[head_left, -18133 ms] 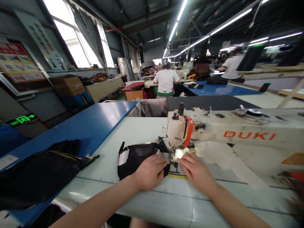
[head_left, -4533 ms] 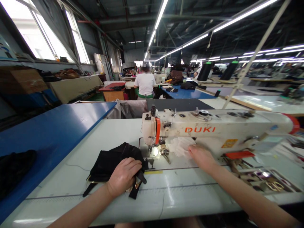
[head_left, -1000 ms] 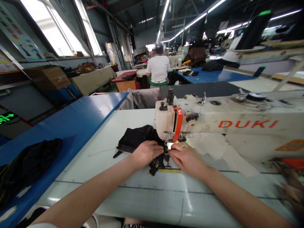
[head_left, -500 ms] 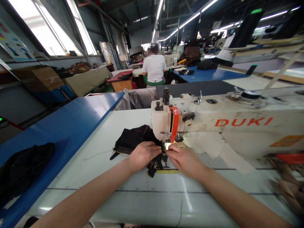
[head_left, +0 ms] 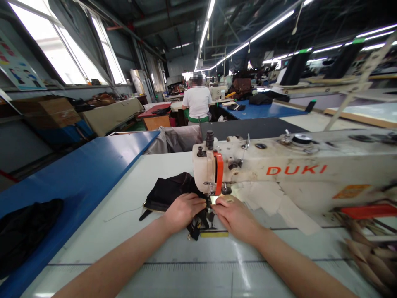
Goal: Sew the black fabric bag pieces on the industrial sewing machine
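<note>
A black fabric bag piece (head_left: 169,191) with a gold zipper edge lies on the pale sewing table (head_left: 124,223), bunched just left of the needle. My left hand (head_left: 182,210) presses down on it with curled fingers. My right hand (head_left: 234,216) lies on the strap end under the presser foot of the white DUKI sewing machine (head_left: 279,169), fingertips pinched at the needle area. A black strap with a metal buckle (head_left: 194,227) hangs out between my hands.
A blue side table (head_left: 77,174) at left carries a heap of black fabric (head_left: 25,231). White paper pieces (head_left: 273,203) lie under the machine arm. Brown cones (head_left: 366,252) are at the right edge. A person in a white shirt (head_left: 197,101) sits ahead.
Both hands have stayed on the black piece at the needle over the last second; only the view has shifted slightly. Earlier, my right hand was away by the white papers.
</note>
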Demonstrator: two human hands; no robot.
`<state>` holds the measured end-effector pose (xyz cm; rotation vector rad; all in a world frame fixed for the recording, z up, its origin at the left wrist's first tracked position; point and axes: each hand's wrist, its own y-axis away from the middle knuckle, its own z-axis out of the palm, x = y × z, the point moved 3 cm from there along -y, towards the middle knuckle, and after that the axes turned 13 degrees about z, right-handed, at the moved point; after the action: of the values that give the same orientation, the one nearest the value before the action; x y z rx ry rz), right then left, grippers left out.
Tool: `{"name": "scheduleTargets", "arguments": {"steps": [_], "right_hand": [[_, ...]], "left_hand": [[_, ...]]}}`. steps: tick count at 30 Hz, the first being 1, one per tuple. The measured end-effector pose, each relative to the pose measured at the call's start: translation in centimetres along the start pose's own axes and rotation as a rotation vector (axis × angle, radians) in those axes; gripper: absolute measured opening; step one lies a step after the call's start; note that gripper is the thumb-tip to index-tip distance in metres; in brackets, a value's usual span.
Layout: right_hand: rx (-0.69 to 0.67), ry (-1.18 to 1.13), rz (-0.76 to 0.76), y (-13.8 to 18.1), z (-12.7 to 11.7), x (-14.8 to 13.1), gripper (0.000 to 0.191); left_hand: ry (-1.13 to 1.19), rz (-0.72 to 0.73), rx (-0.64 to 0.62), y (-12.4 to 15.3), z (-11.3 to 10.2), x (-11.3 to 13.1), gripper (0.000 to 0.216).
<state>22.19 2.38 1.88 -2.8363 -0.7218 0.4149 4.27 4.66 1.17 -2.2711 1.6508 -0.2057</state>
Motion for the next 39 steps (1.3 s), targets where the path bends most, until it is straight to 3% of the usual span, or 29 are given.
{"name": "scheduleTargets", "arguments": {"steps": [10,28,32,35,37,39], "right_hand": [[0.061,-0.014,0.044,0.4,-0.1,0.4,0.02],[0.137,-0.077,0.021,0.6,0.0,0.9,0.022],[0.14,-0.076,0.003,1.0,0.2,1.1,0.024],[0.148,-0.151,-0.022,1.5,-0.1,-0.3,0.028],[0.108,-0.285,-0.064,2.0,-1.1,-2.7,0.037],[-0.013,-0.468,-0.11,2.3,-2.6,-5.8,0.039]], "left_hand": [[0.009,-0.042,0.054,-0.6,0.5,-1.5,0.019],[0.116,-0.072,0.035,-0.4,0.3,-1.6,0.029],[0.254,-0.132,0.021,1.8,-1.4,0.5,0.05],[0.427,-0.238,0.063,3.8,-3.9,3.3,0.059],[0.578,-0.355,0.108,4.6,-6.1,5.1,0.054],[0.762,-0.515,0.163,4.8,-8.4,6.4,0.036]]}}
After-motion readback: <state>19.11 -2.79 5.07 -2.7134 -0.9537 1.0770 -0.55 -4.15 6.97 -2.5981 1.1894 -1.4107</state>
